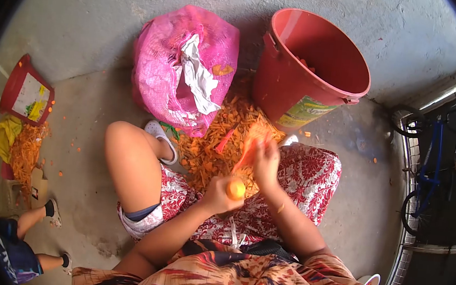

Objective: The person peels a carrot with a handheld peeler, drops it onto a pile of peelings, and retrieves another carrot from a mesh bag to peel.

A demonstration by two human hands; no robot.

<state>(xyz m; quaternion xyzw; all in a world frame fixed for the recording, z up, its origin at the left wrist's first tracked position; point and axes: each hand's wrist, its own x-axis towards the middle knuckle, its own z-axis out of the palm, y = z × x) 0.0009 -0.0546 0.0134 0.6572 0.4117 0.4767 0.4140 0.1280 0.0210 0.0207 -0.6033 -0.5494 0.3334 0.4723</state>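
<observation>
My left hand (222, 195) is wrapped around the thick end of a carrot (235, 188), whose cut end faces up toward me. The rest of the carrot runs away from me as an orange blur. Just ahead and to the right, my right hand (267, 160) is closed alongside the carrot, smeared by motion; I cannot tell what it grips. Beneath both hands, between my legs, spreads a heap of orange carrot peelings (204, 159). A narrow red item (226, 141) lies on top of the heap.
Beyond the heap stand a pink mesh sack (157, 75) and a tall red bucket (269, 86) with orange pieces inside. Far left, another red bucket (14, 86) sits near more peelings (28, 148), beside another person's legs (31, 219). A blue bicycle (428, 167) leans at right.
</observation>
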